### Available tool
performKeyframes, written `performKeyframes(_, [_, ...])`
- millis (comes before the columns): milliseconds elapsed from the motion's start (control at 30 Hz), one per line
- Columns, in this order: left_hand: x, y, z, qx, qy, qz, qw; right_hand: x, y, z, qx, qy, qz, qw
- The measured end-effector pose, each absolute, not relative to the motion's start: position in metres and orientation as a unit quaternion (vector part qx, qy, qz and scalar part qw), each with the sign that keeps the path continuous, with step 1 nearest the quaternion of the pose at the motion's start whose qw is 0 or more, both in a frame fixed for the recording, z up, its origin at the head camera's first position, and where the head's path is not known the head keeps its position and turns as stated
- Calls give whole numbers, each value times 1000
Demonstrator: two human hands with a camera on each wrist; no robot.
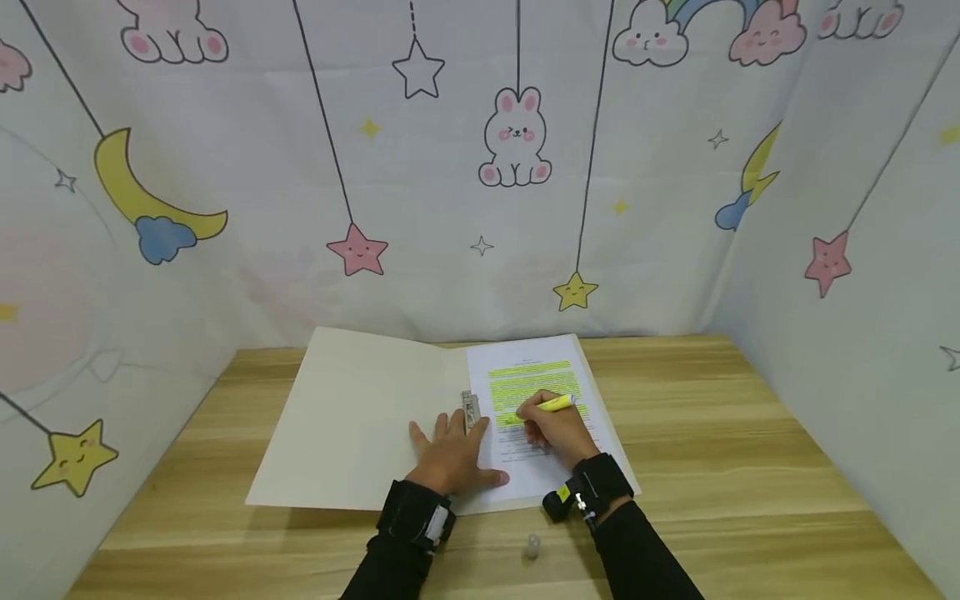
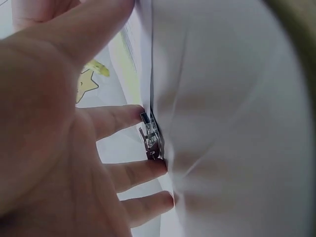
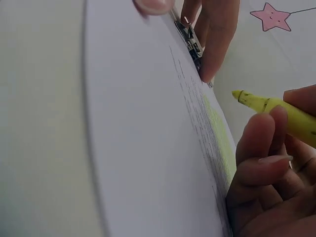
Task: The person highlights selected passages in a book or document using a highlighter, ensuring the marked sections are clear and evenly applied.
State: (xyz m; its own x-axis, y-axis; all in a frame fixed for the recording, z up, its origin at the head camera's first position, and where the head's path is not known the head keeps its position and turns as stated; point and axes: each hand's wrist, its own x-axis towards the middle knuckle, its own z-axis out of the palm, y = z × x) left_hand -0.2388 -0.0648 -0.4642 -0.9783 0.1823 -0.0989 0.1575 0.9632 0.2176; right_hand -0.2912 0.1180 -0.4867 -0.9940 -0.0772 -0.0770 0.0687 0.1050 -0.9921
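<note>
On the bench (image 1: 697, 433), the left hand (image 1: 450, 462) spreads wide on the pale folder (image 1: 352, 417) and its paper (image 1: 525, 479), probably to keep them still, while the right hand (image 1: 561, 430) pinches a yellow marker (image 1: 557, 403) by the yellow lines (image 1: 532, 383).

The folder (image 1: 352, 417) lies on the table (image 1: 750, 467), the sheet (image 1: 510, 392) on its right half, right of the clip (image 1: 469, 407).

Black sleeves (image 1: 647, 550) meet black wrist straps (image 1: 408, 510), one white-patched.
</note>
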Motion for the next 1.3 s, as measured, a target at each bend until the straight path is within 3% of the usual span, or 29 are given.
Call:
performKeyframes(233, [-240, -63, -466, 89, 989, 103, 52, -291, 113, -489, -21, 740, -670, 59])
performKeyframes(733, [-236, -66, -472, 95, 987, 121, 52, -295, 105, -503, -22, 789, -613, 15])
performKeyframes(1300, [-239, -66, -470, 94, 988, 115, 43, -295, 103, -495, -18, 812, -584, 7])
